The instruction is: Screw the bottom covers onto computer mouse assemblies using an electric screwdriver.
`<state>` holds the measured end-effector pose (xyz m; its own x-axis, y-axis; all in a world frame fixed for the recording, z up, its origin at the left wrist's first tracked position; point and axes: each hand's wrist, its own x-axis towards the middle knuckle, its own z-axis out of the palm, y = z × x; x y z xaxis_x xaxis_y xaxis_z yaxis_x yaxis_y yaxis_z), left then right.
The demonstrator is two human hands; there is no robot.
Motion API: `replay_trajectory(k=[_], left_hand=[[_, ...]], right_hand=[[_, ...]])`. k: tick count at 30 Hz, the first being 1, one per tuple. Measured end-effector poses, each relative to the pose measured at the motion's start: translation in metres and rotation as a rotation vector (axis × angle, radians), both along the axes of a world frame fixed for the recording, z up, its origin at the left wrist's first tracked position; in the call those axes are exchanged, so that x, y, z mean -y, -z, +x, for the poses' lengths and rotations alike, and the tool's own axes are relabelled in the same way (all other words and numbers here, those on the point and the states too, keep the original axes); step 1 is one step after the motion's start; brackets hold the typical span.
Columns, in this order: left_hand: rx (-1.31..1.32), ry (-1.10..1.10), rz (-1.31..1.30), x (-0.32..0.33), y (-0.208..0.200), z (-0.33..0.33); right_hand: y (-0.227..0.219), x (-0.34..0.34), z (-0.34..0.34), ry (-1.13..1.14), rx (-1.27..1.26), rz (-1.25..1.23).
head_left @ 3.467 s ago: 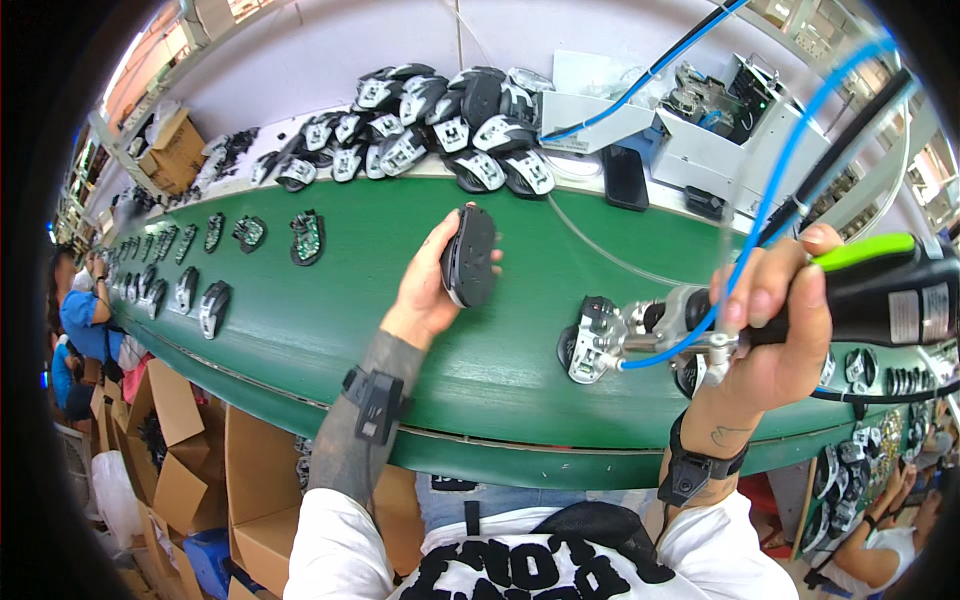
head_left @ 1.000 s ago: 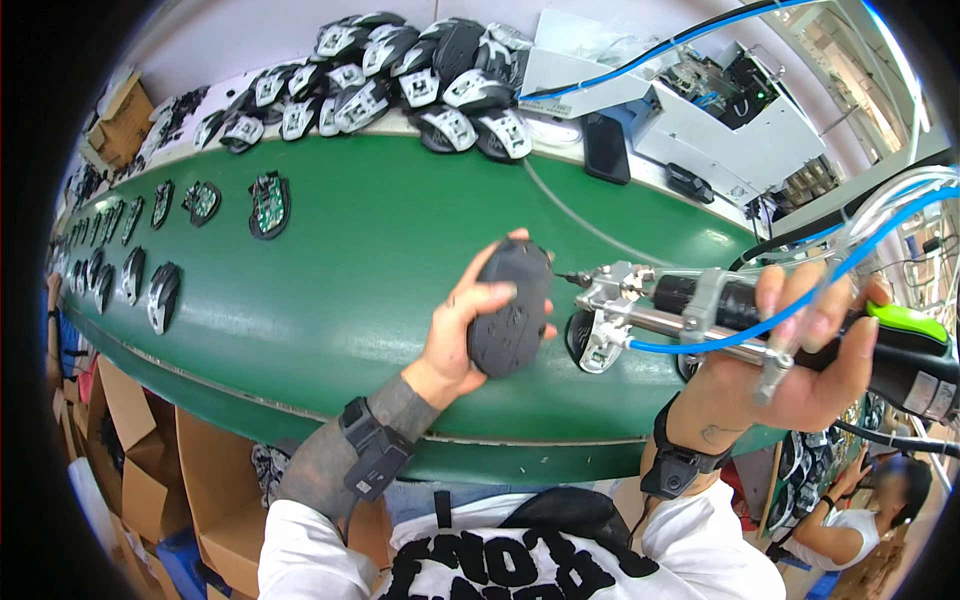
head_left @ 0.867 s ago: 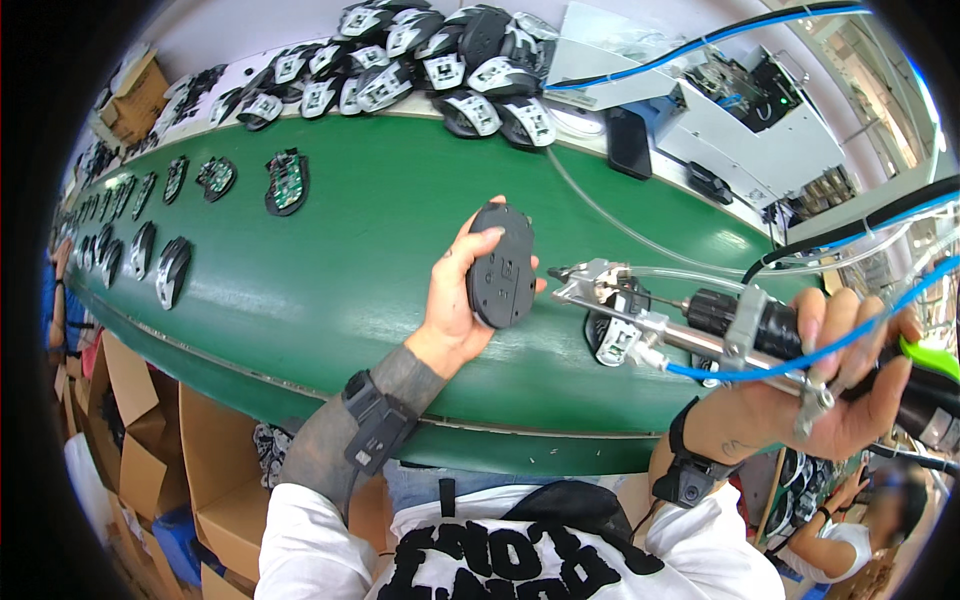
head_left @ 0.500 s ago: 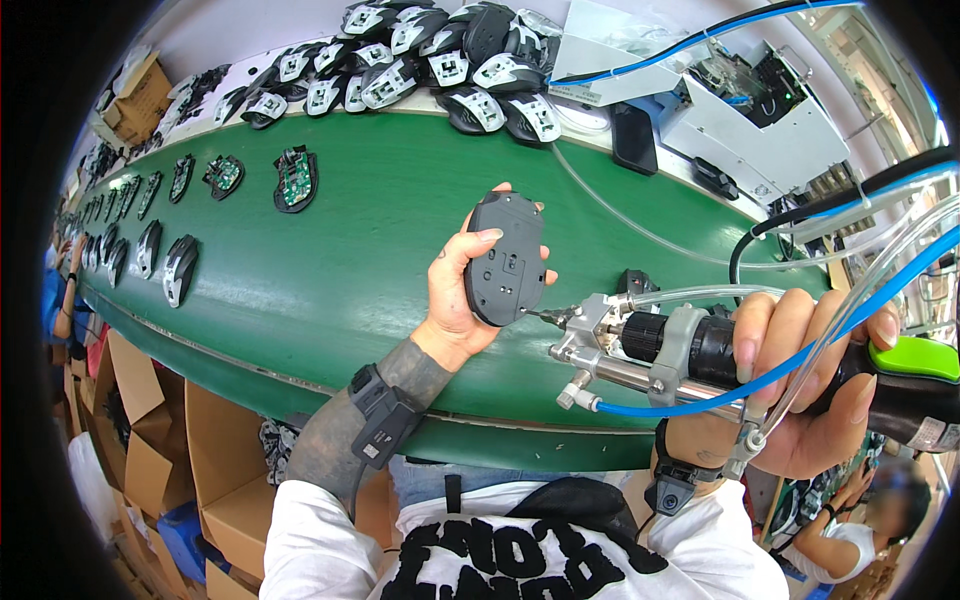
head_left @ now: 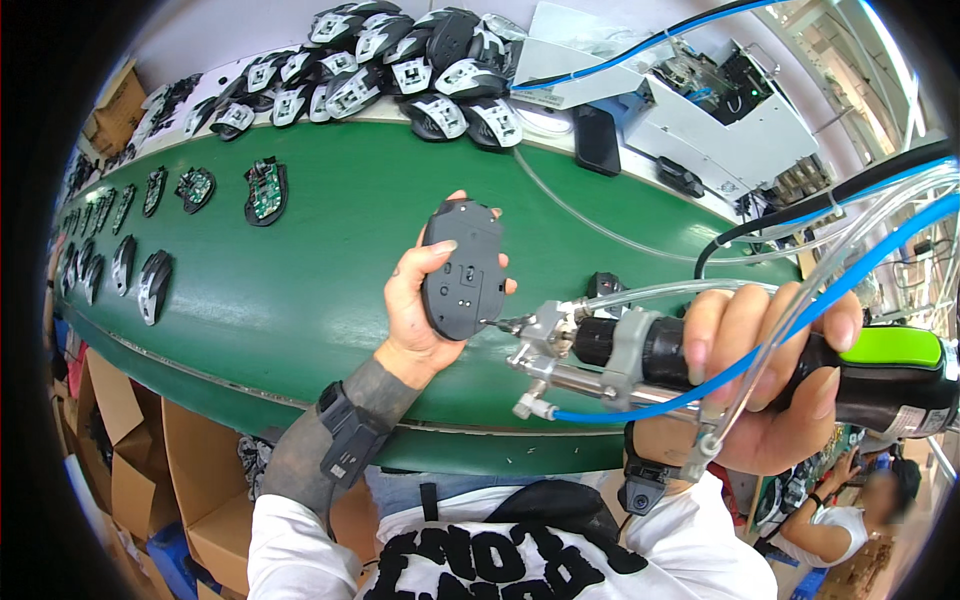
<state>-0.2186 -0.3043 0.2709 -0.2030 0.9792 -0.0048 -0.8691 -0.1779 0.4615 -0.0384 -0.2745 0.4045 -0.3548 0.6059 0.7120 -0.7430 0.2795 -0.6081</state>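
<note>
My left hand (head_left: 412, 310) is closed around a black computer mouse (head_left: 466, 268), held above the green table with its underside facing up. The thumb lies across the mouse's left side and fingertips show past its right edge. In my right hand (head_left: 765, 375), fingers wrap round a dark power screwdriver (head_left: 655, 350) with a metal head, a green lever and attached hoses. Its thin tip points left and meets the mouse's lower right edge, near a screw hole; whether a screw sits there is too small to tell.
Mouse shells (head_left: 350, 92) are heaped at the back. Circuit boards (head_left: 267, 192) and mouse tops (head_left: 154, 287) line the green table (head_left: 330, 230) at left. A phone (head_left: 597, 140) and a machine (head_left: 720, 120) stand back right. A blue hose (head_left: 640, 412) loops below the screwdriver. Another person (head_left: 830, 525) sits at lower right.
The whole scene has shifted left in the picture as the view turned. The mouse and screwdriver keep nearly the same position relative to each other, tip still at the mouse's edge.
</note>
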Motion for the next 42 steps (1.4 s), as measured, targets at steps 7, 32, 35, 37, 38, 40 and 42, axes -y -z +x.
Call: replay_trajectory(k=[7, 32, 35, 37, 38, 40, 42], left_hand=[[0.077, 0.003, -0.007, -0.008, 0.002, 0.006], [0.049, 0.051, -0.096, 0.001, 0.004, 0.015], [-0.613, 0.022, -0.224, -0.007, 0.014, 0.006], [-1.68, -0.529, 0.016, -0.017, 0.023, 0.001], [-1.825, -0.472, -0.038, -0.017, 0.027, -0.004], [-1.906, -0.402, -0.113, -0.011, 0.03, -0.003], [-1.927, -0.387, -0.138, -0.009, 0.032, 0.0]], right_hand=[[-0.001, 0.005, -0.003, 0.063, 0.022, -0.008], [0.006, 0.014, -0.016, 0.061, -0.103, -0.017], [-0.002, 0.01, -0.016, 0.053, 0.029, 0.005], [-0.016, 0.01, -0.005, 0.131, 0.286, -0.152], [-0.018, 0.007, -0.001, 0.094, 0.343, -0.16], [-0.018, -0.003, 0.011, -0.019, 0.372, -0.112], [-0.018, -0.01, 0.021, -0.122, 0.286, -0.003]])
